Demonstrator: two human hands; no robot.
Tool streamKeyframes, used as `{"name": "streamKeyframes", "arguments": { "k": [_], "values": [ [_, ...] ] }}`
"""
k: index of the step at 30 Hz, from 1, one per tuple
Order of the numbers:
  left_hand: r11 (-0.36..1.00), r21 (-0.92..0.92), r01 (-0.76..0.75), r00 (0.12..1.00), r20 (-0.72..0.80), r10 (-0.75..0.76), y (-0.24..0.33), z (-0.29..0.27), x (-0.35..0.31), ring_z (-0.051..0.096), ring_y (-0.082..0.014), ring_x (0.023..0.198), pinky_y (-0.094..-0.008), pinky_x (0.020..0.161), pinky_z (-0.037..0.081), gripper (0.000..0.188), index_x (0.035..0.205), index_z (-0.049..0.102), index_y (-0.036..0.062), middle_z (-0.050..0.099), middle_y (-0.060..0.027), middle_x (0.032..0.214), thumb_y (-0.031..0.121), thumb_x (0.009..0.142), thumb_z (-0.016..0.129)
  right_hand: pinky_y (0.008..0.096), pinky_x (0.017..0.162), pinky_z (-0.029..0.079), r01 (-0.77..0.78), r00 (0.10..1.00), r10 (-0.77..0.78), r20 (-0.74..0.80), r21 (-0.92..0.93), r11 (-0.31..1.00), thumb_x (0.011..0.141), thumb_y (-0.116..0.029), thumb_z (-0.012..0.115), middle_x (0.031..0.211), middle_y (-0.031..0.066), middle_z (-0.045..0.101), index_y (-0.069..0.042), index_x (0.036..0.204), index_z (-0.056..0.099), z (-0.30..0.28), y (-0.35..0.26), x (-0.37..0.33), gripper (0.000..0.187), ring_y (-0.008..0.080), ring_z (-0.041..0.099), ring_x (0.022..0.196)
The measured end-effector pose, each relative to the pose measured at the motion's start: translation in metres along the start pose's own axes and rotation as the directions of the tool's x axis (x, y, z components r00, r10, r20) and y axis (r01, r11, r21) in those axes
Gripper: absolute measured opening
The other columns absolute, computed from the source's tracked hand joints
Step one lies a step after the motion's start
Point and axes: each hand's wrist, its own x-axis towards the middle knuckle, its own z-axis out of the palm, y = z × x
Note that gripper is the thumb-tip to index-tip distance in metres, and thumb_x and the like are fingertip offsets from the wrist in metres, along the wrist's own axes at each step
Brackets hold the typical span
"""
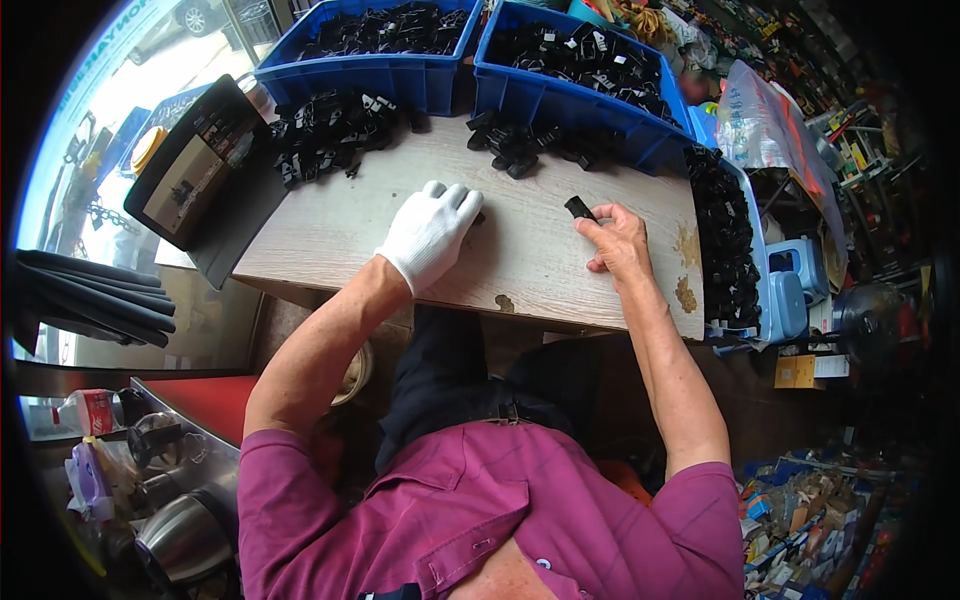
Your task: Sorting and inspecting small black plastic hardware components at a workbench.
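Observation:
My left hand (432,236), in a white knit glove, rests over the table with its fingers curled closed. A bit of a small dark piece (479,218) peeks out on its right side; the fingers cover the rest. To the right, my bare right hand (622,243) pinches a short black plastic part (579,208) between thumb and fingers, just above the tabletop. Beyond my hands lie a loose cluster of black plastic parts (512,150) in the middle and a bigger heap of them (325,135) at the far left.
Two blue bins (400,92) (575,112) full of black parts stand along the table's (370,215) far edge. Another tray (765,255) of them sits at the right end. A tablet in a dark case (195,170) leans at the left. Blue plastic stools (790,300) stand beyond the right edge.

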Motion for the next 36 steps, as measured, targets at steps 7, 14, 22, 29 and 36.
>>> {"name": "streamKeyframes", "arguments": {
  "k": [7, 14, 22, 29, 36],
  "values": [
    [0.998, -0.053, 0.028, 0.997, -0.07, -0.032, 0.003, 0.004, 0.011, 0.064, -0.0362, 0.091, -0.0449, 0.076, 0.056, 0.018, 0.102, 0.064, 0.0044, 0.067, -0.0128, 0.095, 0.005, 0.084, 0.062, 0.0249, 0.037, 0.042, 0.004, 1.0, -0.003, 0.03, -0.018, 1.0, 0.084, -0.016, 0.081, 0.058, -0.0034, 0.049, 0.002, 0.107, 0.064, 0.006, -0.002, -0.006, 0.034, 0.0062, 0.042, 0.041],
    [0.975, -0.221, 0.03, 0.986, -0.153, -0.065, 0.014, 0.015, 0.013, 0.067, -0.0352, 0.092, -0.0439, 0.08, 0.056, 0.024, 0.111, 0.069, 0.0084, 0.073, -0.011, 0.099, 0.007, 0.087, 0.065, 0.0266, 0.04, 0.047, 0.014, 0.998, -0.009, 0.064, -0.078, 0.997, 0.08, -0.017, 0.081, 0.065, -0.0007, 0.057, -0.001, 0.103, 0.068, 0.008, -0.002, -0.007, 0.031, 0.0092, 0.051, 0.05],
    [0.897, -0.44, -0.024, 0.966, -0.24, -0.091, 0.042, 0.037, 0.038, 0.068, -0.0367, 0.097, -0.044, 0.086, 0.055, 0.025, 0.113, 0.072, 0.0066, 0.074, -0.0135, 0.106, 0.009, 0.088, 0.066, 0.0292, 0.041, 0.05, 0.05, 0.991, -0.024, 0.13, -0.198, 0.979, 0.076, -0.014, 0.078, 0.056, -0.0008, 0.055, -0.005, 0.106, 0.072, 0.012, -0.002, -0.005, 0.032, 0.0107, 0.051, 0.046],
    [0.885, -0.456, -0.092, 0.993, -0.104, 0.049, 0.045, 0.038, 0.058, 0.069, -0.0371, 0.102, -0.0414, 0.088, 0.056, 0.024, 0.113, 0.073, 0.0052, 0.073, -0.0146, 0.11, 0.003, 0.089, 0.066, 0.0313, 0.04, 0.05, 0.111, 0.988, -0.09, 0.126, -0.171, 0.979, 0.079, -0.007, 0.072, 0.057, 0.0053, 0.062, 0.0, 0.108, 0.072, 0.014, -0.004, -0.008, 0.029, 0.0136, 0.058, 0.044],
    [0.862, -0.481, -0.163, 0.985, -0.13, 0.114, 0.049, 0.042, 0.065, 0.068, -0.0364, 0.098, -0.0412, 0.086, 0.056, 0.028, 0.114, 0.072, 0.0051, 0.072, -0.0136, 0.106, 0.002, 0.088, 0.064, 0.0318, 0.046, 0.05, 0.137, 0.986, -0.118, 0.121, -0.163, 0.977, 0.079, -0.007, 0.07, 0.056, 0.0064, 0.064, -0.003, 0.105, 0.074, 0.012, -0.006, -0.011, 0.027, 0.0153, 0.059, 0.042]
  ]
}}
